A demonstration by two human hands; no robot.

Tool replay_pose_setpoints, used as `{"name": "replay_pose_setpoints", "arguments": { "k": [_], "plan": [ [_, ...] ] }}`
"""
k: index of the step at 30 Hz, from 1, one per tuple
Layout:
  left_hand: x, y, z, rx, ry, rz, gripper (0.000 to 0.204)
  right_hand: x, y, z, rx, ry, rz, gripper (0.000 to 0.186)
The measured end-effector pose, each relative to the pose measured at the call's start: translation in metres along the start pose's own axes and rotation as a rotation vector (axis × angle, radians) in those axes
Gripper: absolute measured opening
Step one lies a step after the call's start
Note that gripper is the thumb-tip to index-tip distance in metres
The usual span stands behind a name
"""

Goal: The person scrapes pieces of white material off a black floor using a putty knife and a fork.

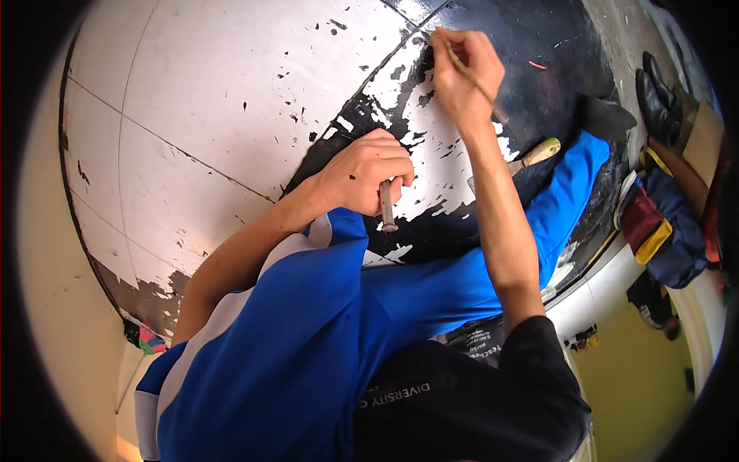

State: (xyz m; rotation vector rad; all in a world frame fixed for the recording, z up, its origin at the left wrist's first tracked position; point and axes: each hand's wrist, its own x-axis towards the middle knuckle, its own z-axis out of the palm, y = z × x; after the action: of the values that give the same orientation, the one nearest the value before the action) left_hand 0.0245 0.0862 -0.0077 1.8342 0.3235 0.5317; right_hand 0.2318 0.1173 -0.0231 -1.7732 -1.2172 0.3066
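One thin stick (464,70) sits pinched pen-style in the far right hand (471,85), likely for precision; nearer, the left hand (369,171) wraps a metal bar (386,206), probably for firmness.

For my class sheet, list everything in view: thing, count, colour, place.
Tiled floor: one, white with black patches, upper half.
Metal bar: one, grey, in left hand.
Thin tool: one, brownish, in right hand.
Scraper: one, greenish handle, beside right forearm.
Strip: one, red, upper right.
Shoes: two, black, far right.
Fabric bundle: one, navy, maroon, yellow, right.
Other far-right items: count unclear, mixed colours.
Foot: one, black-covered, right.
Trousers: one pair, blue and white, lower centre.
Shirt: one, black, bottom.
Hands: two, bare, centre and top.
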Motion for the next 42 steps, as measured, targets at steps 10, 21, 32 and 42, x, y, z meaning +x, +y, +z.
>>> {"name": "replay_pose_setpoints", "arguments": {
  "k": [10,21,32,42],
  "plan": [
    [0.006,0.007,-0.002,-0.011,0.152,-0.067,0.024,-0.030,-0.013,0.006,0.062,-0.149,-0.029,0.009],
    [0.001,0.006,0.009,0.254,0.131,-0.033,0.067,-0.101,-0.075,-0.068,-0.003,-0.478,0.248,0.055],
    [0.007,0.012,0.018,0.345,0.045,-0.118,0.086,-0.160,-0.125,-0.094,0.441,-0.277,0.586,0.062],
    [0.011,0.018,0.029,0.691,-0.098,0.000,0.103,-0.198,-0.065,-0.077,0.897,-0.268,1.036,0.039]
  ]
}}
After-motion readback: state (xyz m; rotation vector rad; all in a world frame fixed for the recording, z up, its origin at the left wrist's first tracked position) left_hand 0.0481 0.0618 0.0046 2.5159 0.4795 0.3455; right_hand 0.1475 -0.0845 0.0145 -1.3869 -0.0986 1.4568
